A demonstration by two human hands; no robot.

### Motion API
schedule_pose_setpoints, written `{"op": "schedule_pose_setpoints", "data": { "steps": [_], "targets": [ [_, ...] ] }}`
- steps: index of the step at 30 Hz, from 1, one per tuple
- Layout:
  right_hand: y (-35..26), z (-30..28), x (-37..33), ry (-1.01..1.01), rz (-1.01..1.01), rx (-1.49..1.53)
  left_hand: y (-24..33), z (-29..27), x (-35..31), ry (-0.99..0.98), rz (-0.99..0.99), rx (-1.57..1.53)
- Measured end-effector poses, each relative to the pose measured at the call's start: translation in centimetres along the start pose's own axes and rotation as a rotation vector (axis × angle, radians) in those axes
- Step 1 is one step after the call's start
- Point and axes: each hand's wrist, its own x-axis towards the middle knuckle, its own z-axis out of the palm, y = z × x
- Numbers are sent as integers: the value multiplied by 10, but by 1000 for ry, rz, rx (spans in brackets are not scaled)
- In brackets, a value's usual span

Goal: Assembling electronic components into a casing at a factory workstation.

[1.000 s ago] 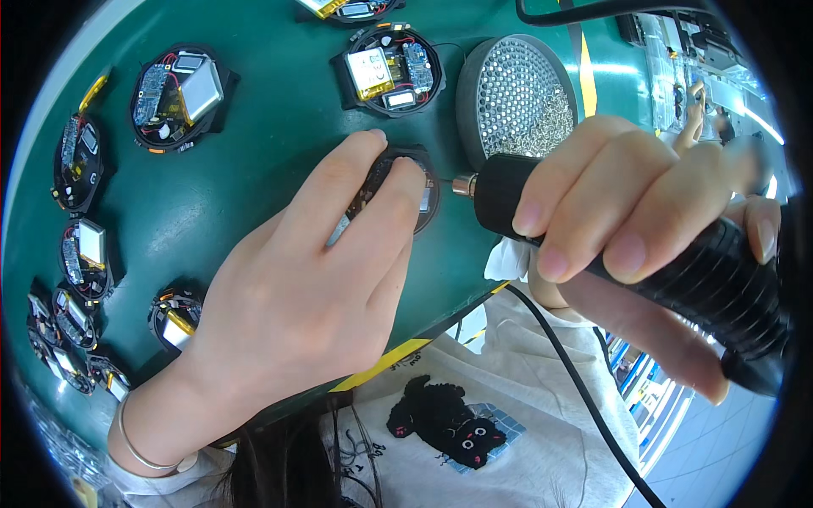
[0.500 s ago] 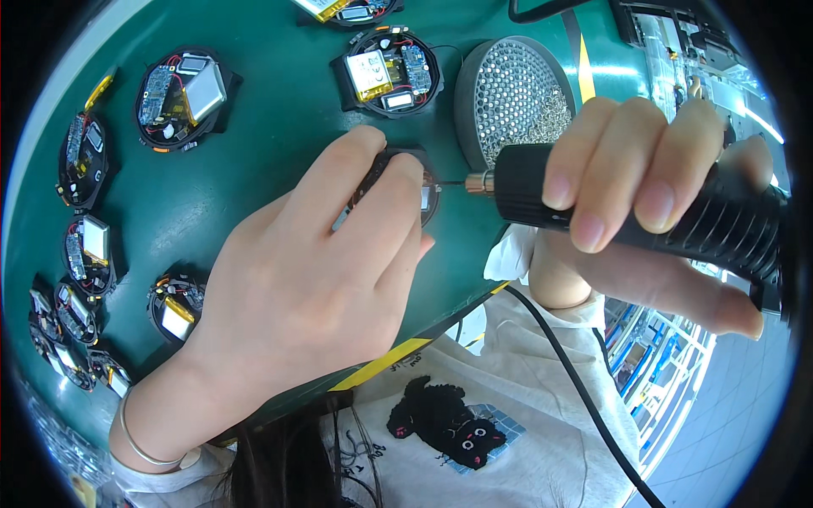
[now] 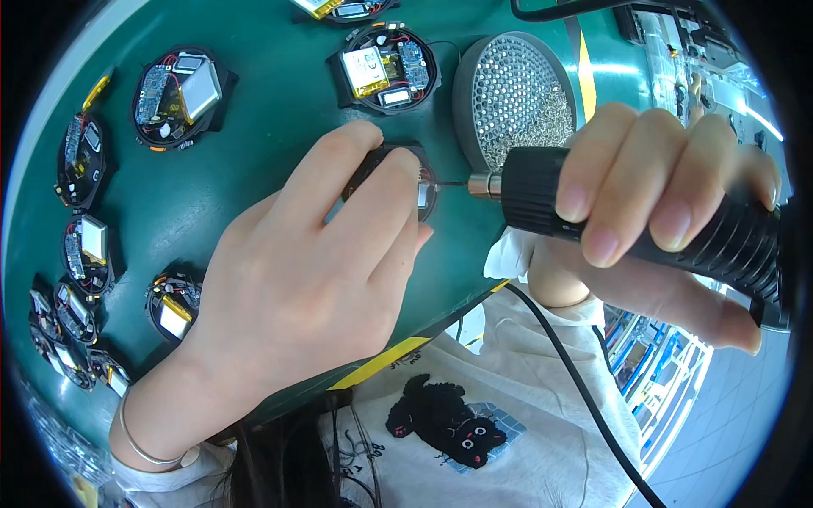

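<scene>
My left hand (image 3: 309, 262) is closed around a round black electronics housing (image 3: 429, 190) on the green mat; my fingers cover most of it. In my right hand (image 3: 644, 190) is a black electric screwdriver (image 3: 533, 193), gripped along its ribbed body and lying nearly level. Its thin bit (image 3: 453, 184) points left and reaches the housing's right edge. Whether the tip sits in a screw is too small to tell. Just beyond the bit stands a round grey screw tray (image 3: 461, 110), with a perforated plate and many small screws gathered toward its near right side.
Similar open housings with batteries and circuit boards lie around: one behind my left hand (image 3: 396, 97), one at the far left (image 3: 152, 127), and several along the left edge (image 3: 83, 245). The green mat's (image 3: 279, 93) yellow-and-black striped edge runs near my body. A black cable (image 3: 584, 389) hangs over my shirt.
My right hand has shifted slightly right and a little nearer with the screwdriver. My left hand stays on the housing, with its fingers moved very slightly left.
</scene>
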Motion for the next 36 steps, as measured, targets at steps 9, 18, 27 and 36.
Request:
{"op": "schedule_pose_setpoints", "data": {
  "steps": [9, 18, 27, 36],
  "targets": [
    [9, 5, 0, -28, -40, 0, 1, 1, 0, -15, -3, 12],
    [10, -6, 7, -212, 56, 111, 0, 4, -4, 9, -29, 17],
    [22, -36, 23, -974, 574, 3, 2, 1, -1, -26, -21, 47],
    [-13, 45, -1, -549, 734, -1418, -2, 9, -8, 33, -22, 21]
  ]
}}
